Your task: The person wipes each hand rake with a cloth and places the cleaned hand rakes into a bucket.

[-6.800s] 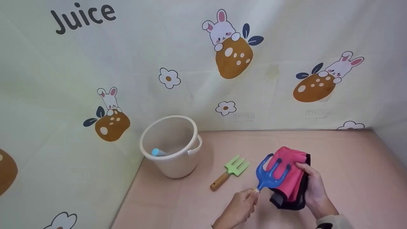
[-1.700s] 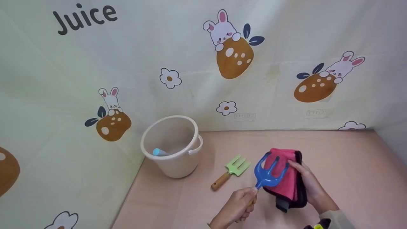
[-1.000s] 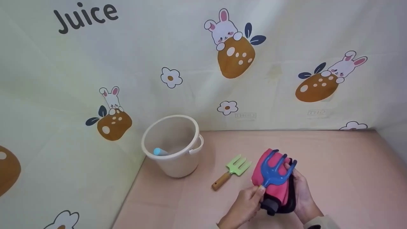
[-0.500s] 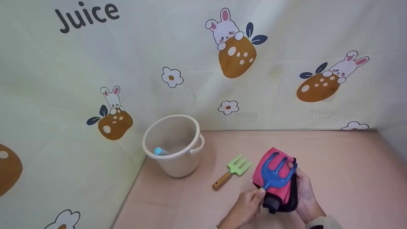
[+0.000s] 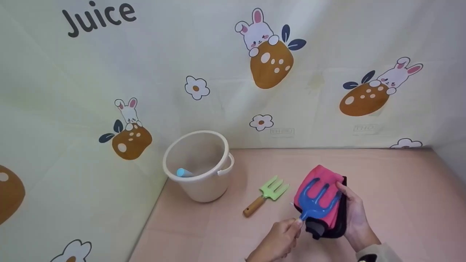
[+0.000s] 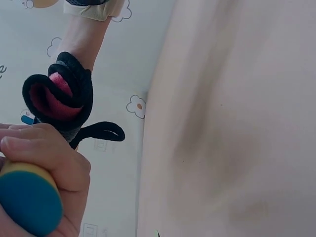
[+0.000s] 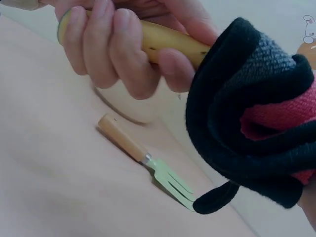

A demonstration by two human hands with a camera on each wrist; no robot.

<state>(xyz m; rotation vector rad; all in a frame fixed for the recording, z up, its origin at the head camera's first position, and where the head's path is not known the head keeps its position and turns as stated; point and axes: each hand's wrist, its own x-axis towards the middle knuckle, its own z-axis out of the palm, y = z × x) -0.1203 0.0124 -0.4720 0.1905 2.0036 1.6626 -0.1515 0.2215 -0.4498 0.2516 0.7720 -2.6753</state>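
Observation:
My left hand (image 5: 277, 239) grips a blue hand fork (image 5: 314, 208) by its handle, tines pointing up and away. In the right wrist view that handle (image 7: 170, 42) is yellow, with the fingers wrapped round it; its blue end cap (image 6: 30, 202) faces the left wrist camera. My right hand (image 5: 358, 222) holds a folded pink cloth (image 5: 327, 177) with black edging and a grey underside, thumb on top. The cloth is behind the blue tines; whether they touch cannot be told. A black loop (image 6: 104, 131) hangs from the cloth.
On the pink surface (image 5: 218, 233), left of my hands, lies a green hand fork (image 5: 270, 191) with a wooden handle. Further left stands a cream bucket (image 5: 207, 187) with a light blue cylindrical thing (image 5: 184, 173) inside. Printed fabric walls (image 5: 218, 43) rise behind and at the sides.
Both hands keep their holds. Since half a second ago, my right hand and the cloth have shifted slightly right and up, while the blue fork has dropped slightly across the cloth's face.

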